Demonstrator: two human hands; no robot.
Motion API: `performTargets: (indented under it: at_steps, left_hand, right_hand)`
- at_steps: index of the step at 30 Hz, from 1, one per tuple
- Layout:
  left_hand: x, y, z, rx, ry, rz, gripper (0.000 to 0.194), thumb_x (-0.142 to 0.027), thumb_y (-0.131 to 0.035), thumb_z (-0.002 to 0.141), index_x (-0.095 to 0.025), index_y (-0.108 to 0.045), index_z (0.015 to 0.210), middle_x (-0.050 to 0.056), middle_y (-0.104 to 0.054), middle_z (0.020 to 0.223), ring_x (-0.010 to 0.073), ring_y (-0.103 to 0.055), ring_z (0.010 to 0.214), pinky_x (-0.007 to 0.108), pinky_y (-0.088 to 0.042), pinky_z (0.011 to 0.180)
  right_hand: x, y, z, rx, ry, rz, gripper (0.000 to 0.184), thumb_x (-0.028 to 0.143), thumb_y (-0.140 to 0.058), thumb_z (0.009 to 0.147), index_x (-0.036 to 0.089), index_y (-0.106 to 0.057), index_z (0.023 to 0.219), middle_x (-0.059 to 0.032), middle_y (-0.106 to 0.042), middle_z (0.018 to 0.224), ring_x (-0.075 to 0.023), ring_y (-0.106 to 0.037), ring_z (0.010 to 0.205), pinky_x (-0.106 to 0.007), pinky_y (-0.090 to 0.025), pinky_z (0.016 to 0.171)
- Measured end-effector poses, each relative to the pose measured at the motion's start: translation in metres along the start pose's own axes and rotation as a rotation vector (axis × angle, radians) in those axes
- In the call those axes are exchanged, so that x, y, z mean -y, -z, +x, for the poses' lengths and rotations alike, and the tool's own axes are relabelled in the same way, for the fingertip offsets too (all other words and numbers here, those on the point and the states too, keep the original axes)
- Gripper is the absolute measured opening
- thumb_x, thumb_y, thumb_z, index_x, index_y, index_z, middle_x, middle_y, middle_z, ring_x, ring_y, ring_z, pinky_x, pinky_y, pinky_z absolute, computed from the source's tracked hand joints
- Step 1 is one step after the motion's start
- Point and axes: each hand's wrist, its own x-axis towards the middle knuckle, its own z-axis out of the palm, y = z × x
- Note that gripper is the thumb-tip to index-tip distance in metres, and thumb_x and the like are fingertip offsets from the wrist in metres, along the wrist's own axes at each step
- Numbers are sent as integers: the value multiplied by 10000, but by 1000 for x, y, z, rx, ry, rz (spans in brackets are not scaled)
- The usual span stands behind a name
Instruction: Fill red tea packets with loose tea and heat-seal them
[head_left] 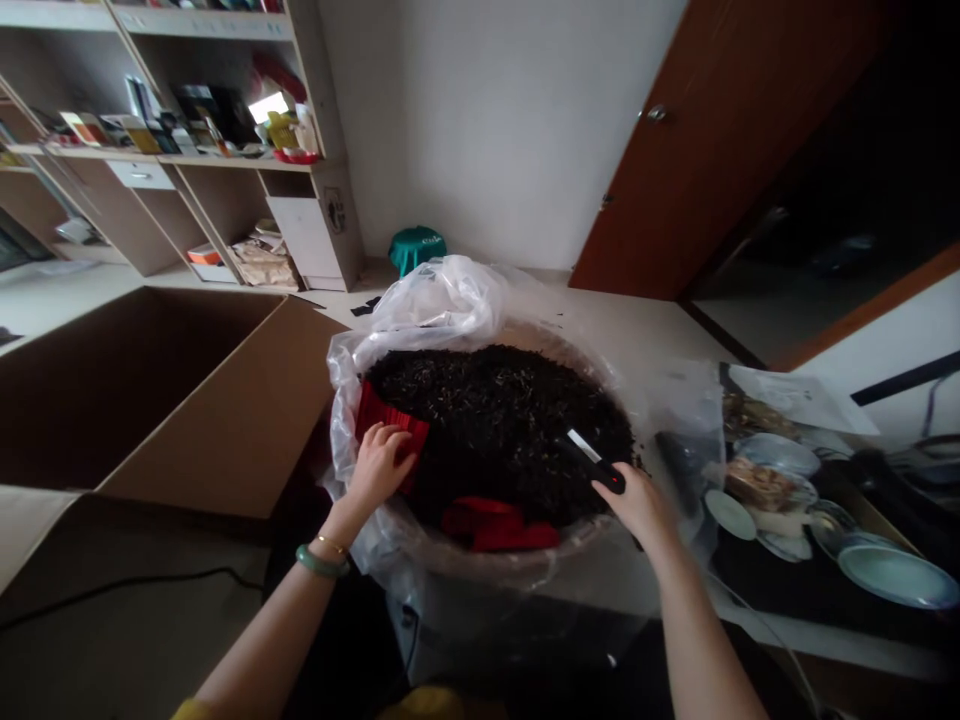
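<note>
A large container lined with a clear plastic bag (349, 400) is heaped with dark, dry, leaf-like bits (495, 400). At its left side, my left hand (386, 460) curls its fingers over a red ribbed stack of thin pieces (394, 418), and the fingertips are partly hidden. My right hand (636, 498), over the right part of the heap, grips a black-handled tool (596, 465) with a short, flat, pale end pointing up and left. Near the container's front rim lies a red, soft-looking bag or packet (499, 525) on the dark bits.
To the left stands an open cardboard box (225, 420). Bowls and dishes (896, 572) sit on a low dark surface at right, beside clear plastic bags. Behind are a green stool (416, 250), shelves (330, 220) and a brown door (675, 150). A black cable crosses the floor at left.
</note>
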Motion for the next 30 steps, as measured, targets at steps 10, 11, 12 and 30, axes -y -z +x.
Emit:
performTargets:
  at_steps: [10,11,12,30]
  left_hand:
    - [-6,-11,-21,16,84,126,518,-327,-664,741,-160,-519,1209,178,-496,1332,380,-403,1276,536,-375,1028]
    - [-5,-11,-21,17,85,124,511,-326,-665,739,-170,-525,1205,167,-501,1331,377,-406,1275,532,-378,1027]
    - [-5,-11,-22,15,92,118,501,-329,-669,736,-176,-536,1194,160,-508,1326,375,-410,1272,528,-380,1027]
    - [-99,-15,-27,345,92,-520,142,-319,-632,776,-223,-732,809,35,-724,830,187,-637,795,289,-463,768]
  right_hand:
    - [-13,-12,24,-74,13,106,407,371,-717,619,167,-601,951,-107,-655,886,-272,-622,832,-359,-475,729]
    - [-10,-9,21,-121,37,109,389,381,-712,629,164,-600,932,-114,-647,877,-278,-613,836,-374,-474,747]
    - [-5,-6,15,-175,69,116,363,392,-700,650,162,-599,913,-121,-639,870,-284,-604,841,-389,-472,763]
    - [113,-38,-42,151,605,418,127,203,-594,841,216,-711,890,-59,-688,846,-220,-606,831,-336,-488,782]
